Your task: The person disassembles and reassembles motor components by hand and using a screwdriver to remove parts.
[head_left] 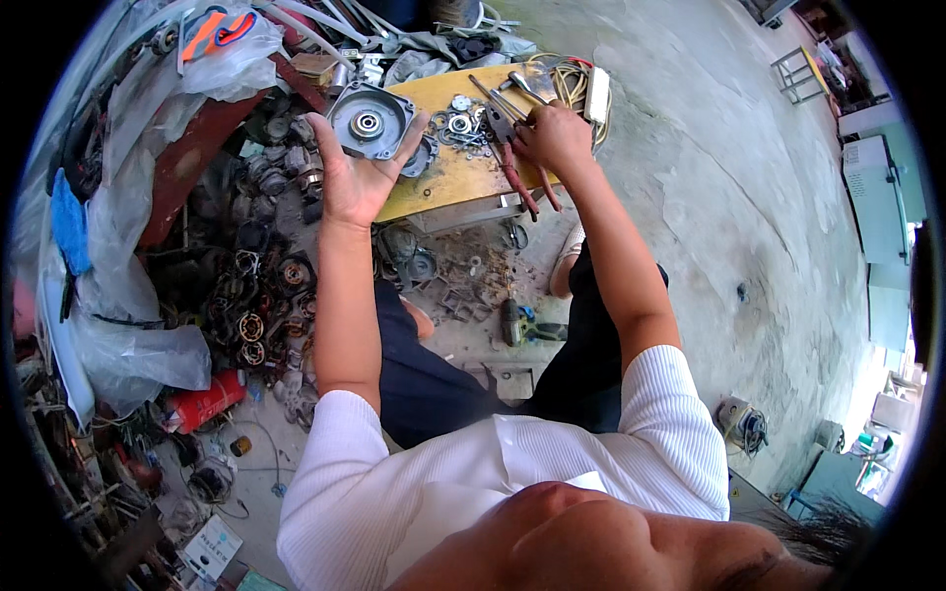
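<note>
My left hand [358, 187] holds up a grey metal motor end cover [392, 118], with a round bearing [367, 124] at its centre. The thumb and fingers grip its edges from either side. Over the right part of a low yellow worktable [429, 202], my right hand [558, 138] is closed with its fingers curled down among the tools. What it grips is hidden. Beside it lie red-handled pliers [514, 175] and a metal-headed tool [522, 85]. Between my hands, washers and small rings [458, 124] are scattered on the tabletop. Another round grey metal part [422, 158] sits near my left fingers.
A heap of motor parts [261, 286] and plastic sheeting [138, 345] crowds the left side. Below the table lies a cordless drill [511, 323] between my legs. A white power strip [597, 96] with yellow cable stands at the table's right end.
</note>
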The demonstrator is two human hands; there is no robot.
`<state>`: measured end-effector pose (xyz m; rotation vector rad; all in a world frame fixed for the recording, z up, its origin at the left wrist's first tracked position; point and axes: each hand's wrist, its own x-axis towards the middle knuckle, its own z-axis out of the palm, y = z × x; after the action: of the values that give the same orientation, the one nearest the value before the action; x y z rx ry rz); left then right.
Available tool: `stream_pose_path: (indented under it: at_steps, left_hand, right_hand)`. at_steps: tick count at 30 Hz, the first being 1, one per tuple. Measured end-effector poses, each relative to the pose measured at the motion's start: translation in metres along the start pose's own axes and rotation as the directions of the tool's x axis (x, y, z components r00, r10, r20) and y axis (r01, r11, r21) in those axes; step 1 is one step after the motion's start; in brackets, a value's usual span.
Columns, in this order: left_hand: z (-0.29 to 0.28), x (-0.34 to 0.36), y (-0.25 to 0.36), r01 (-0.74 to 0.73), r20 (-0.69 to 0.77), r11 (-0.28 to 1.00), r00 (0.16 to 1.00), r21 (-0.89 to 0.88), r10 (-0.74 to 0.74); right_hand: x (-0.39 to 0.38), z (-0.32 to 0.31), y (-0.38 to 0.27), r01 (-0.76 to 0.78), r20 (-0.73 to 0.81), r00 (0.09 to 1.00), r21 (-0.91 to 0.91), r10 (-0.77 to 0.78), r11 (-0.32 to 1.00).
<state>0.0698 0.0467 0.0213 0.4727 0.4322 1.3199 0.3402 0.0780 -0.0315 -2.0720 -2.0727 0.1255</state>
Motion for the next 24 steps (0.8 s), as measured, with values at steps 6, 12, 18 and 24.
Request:
stream_pose_path:
  at_steps: [6,12,18,24]
  left_hand:
    - [-0.010,0.000,0.008,0.129,0.069,0.972,0.991,-0.194,-0.117]
    - [-0.031,0.001,0.012,0.294,0.309,0.896,0.932,-0.332,-0.191]
    - [-0.021,-0.002,0.016,0.188,0.088,0.965,0.981,-0.183,-0.174]
    - [-0.022,-0.005,0.023,0.181,0.125,0.940,0.981,-0.290,-0.150]
  right_hand:
    - [0.010,-0.003,-0.001,-0.021,0.061,0.998,0.026,0.019,0.999]
    - [0.006,-0.007,-0.003,-0.015,-0.005,1.000,0.084,0.015,0.996]
    - [0.003,-0.004,0.007,0.108,-0.180,0.983,0.392,-0.039,0.914]
    - [-0.037,-0.035,-0.033,-0.300,0.319,0.942,0.940,-0.106,0.162]
